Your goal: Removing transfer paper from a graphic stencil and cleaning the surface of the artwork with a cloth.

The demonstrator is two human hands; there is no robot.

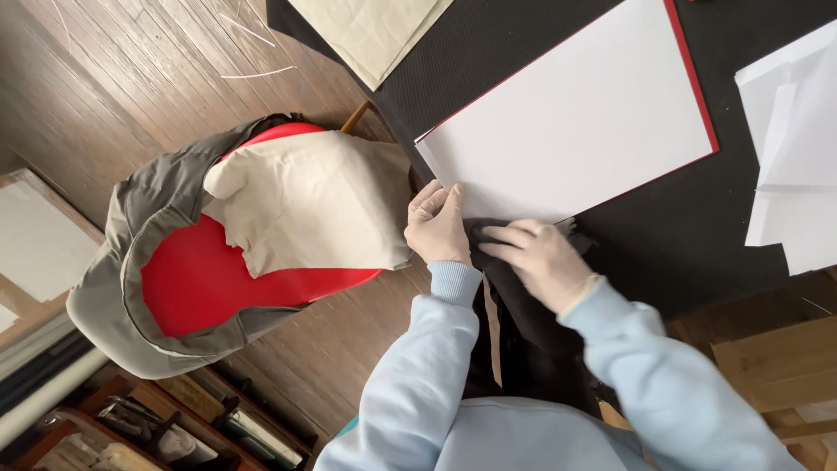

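Bench (pixel 697 253), covered in black cloth, is the base; landmark is the big white board with a red edge (pixel 575 122) lying flat on it. A red chair (pixel 200 279), draped with a grey jacket and a cream cloth (pixel 305 205), sits on the wood floor off the board's near-left corner. White paper sheets (pixel 793 148) lie well to the board's right. Black fabric piece (pixel 514 288) hangs off the bench edge just below the board's near edge. Left hand (pixel 436 225), gloved, grip flat with fingers pressed together at the board's corner, touching it. Right hand (pixel 540 262), gloved, fingers spread flat on the fabric, pinching nothing. To do it well, judgement: keep the left hand pinning the corner, smooth the fabric outward from the board edge with even pressure, no bunching.
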